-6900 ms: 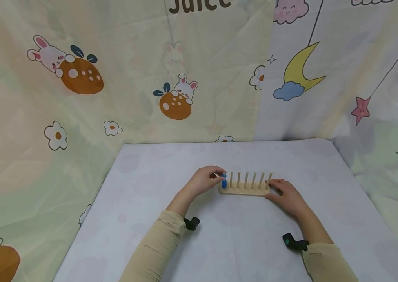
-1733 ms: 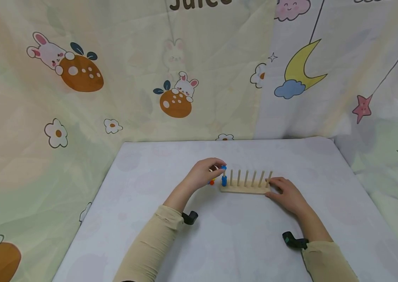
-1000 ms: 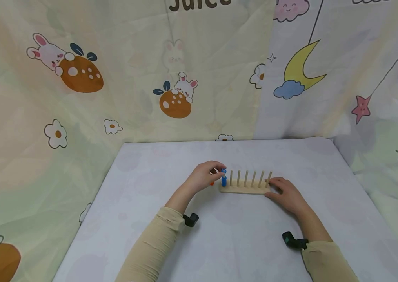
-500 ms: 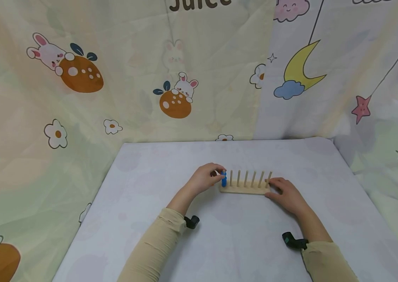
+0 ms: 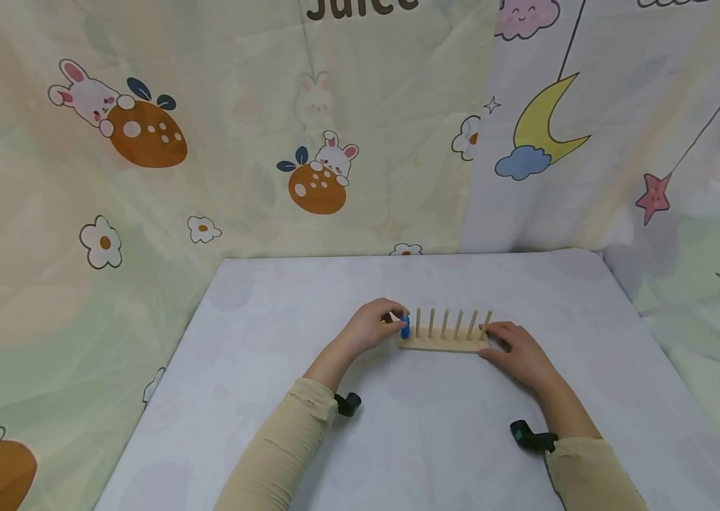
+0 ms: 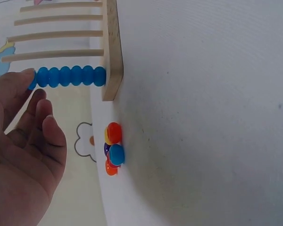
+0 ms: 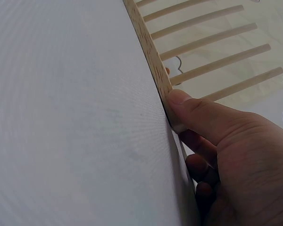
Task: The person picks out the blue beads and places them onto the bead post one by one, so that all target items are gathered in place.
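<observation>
Lowered since earlier, left hand (image 6: 23, 155), fingers relaxed, touches blue beads (image 6: 68, 76); right hand (image 7: 226, 146) grips rack (image 7: 148, 44).

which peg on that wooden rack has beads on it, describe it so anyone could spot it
On the white table stands a wooden peg rack, the right hand steadying one end. The peg at the opposite end, by the left hand, carries a stack of blue beads; a fingertip touches the stack's top. Every other peg is bare wood.

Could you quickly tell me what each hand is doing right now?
Left hand: open, a fingertip touching the blue beads.
Right hand: gripping the wooden base.
</observation>
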Available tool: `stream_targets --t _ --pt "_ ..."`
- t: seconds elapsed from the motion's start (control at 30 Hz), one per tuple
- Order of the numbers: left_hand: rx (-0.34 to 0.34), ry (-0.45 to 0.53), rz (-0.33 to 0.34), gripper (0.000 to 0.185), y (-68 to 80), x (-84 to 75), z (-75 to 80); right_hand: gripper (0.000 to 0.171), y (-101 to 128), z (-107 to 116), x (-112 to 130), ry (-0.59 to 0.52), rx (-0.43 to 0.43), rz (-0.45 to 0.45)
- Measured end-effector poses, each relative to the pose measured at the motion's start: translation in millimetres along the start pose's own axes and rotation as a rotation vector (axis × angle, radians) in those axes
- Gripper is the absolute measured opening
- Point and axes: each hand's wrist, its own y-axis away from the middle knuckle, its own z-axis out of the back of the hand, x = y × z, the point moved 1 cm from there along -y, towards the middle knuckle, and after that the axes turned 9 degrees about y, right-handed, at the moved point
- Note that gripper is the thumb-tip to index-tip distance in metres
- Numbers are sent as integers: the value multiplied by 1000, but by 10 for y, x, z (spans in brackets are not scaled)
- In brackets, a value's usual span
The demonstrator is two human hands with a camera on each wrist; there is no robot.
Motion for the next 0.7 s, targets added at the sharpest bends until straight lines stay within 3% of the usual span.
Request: stream_targets --t 0.47,0.7 --pt "-16 -13 15 31 79 38 2 60 2 -2 6 -10 8 -2" --pt "-73 -24 56 32 172 188 114 60 -4 2 11 -3 7 4"
